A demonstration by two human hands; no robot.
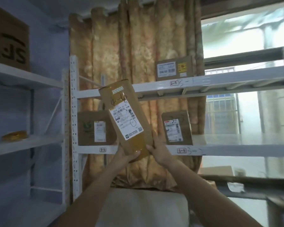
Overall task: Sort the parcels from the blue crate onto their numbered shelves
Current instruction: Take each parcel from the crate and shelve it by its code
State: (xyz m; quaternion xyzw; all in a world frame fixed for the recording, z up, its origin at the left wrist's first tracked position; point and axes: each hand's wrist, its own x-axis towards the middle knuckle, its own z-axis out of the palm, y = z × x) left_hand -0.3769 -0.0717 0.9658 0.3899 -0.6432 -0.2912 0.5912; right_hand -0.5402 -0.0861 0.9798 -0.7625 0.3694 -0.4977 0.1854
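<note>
Both arms extended up and forward; left hand [127, 155] and right hand [156, 150] each clamp a bottom corner of the long cardboard parcel [126, 115], thumbs on its front face. Parcel is in the air in front of the white metal shelving [187, 86], tilted with top leaning left: flat brown box, glossy clear tape, white printed label, handwritten marks near top. Behind it three smaller brown cartons with labels on the shelves, gold patterned curtain [121, 46] at back.

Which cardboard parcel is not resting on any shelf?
The long parcel, tilted and gripped at its lower end by the left hand and right hand; the others stand on shelves.
</note>
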